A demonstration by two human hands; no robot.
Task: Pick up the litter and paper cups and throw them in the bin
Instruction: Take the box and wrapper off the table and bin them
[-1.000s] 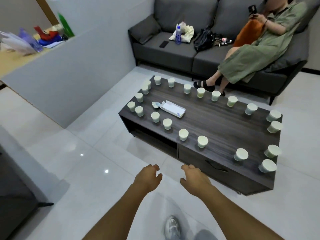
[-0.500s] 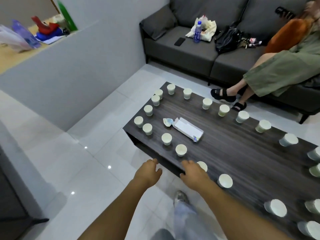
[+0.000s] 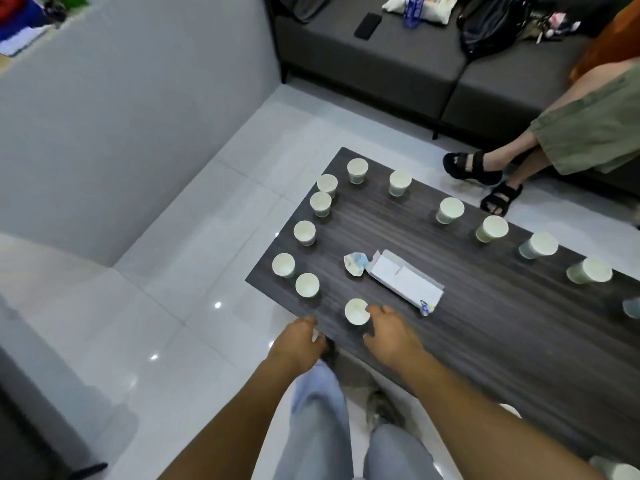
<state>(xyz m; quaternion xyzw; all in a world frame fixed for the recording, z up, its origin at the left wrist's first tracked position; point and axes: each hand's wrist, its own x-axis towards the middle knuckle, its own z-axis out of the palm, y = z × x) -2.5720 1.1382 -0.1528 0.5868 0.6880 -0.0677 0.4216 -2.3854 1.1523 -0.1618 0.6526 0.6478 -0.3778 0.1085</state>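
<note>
Reaching over the counter (image 3: 485, 341), the right hand (image 3: 391, 336) hangs open, fingertips at the nearest paper cup (image 3: 356, 311) (upright, near edge); left hand (image 3: 299, 342) loosely curled, holding nothing.

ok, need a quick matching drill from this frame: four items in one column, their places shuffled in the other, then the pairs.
Things:
1. opened white carton
2. black phone
3. right hand
4. left hand

Places:
A. on the sofa seat
B. over the near table edge, off the corner
C. lying flat mid-table beside a crumpled wrapper
D. at a paper cup on the near edge

Pairs: 1-C, 2-A, 3-D, 4-B
</note>
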